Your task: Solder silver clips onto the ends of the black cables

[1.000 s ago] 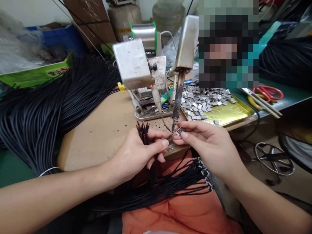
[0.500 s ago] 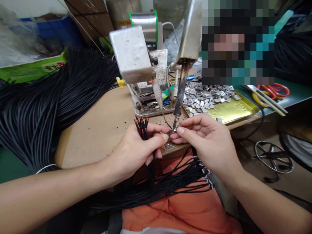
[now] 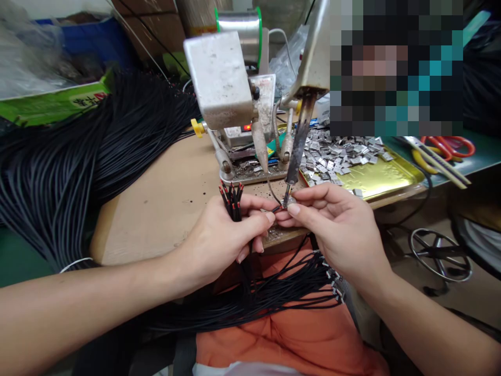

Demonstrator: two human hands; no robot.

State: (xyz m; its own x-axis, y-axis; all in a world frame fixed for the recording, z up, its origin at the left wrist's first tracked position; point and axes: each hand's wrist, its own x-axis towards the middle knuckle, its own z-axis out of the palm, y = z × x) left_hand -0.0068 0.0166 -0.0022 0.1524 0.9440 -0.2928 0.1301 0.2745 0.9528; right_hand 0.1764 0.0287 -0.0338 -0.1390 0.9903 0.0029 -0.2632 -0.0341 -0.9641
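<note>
My left hand [image 3: 225, 230] is closed round a bunch of black cables [image 3: 234, 203] with red wire ends standing up. Its thumb and forefinger also pinch one cable whose end reaches toward my right hand [image 3: 340, 227]. Between the right thumb and fingers sits a small metal connector [image 3: 290, 200], mostly hidden by the fingertips. The tip of the soldering iron [image 3: 298, 151] points down onto the joint between cable and connector. A thin solder wire [image 3: 273, 190] from the feeder nozzle [image 3: 260, 143] ends beside that tip. Finished-looking cables with metal ends [image 3: 274, 297] lie across my lap.
Loose metal connectors [image 3: 332, 154] fill much of a gold tray [image 3: 395, 175] at right. Red-handled scissors [image 3: 450, 149] and tweezers [image 3: 442, 162] lie beyond it. A solder spool [image 3: 239, 36] stands behind the machine. A thick black cable bundle [image 3: 78, 151] covers the left side. Another person sits opposite.
The camera view has shifted slightly, so the bench and machine appear a little further right. Both hands keep their grips, and the connector stays at the iron's tip.
</note>
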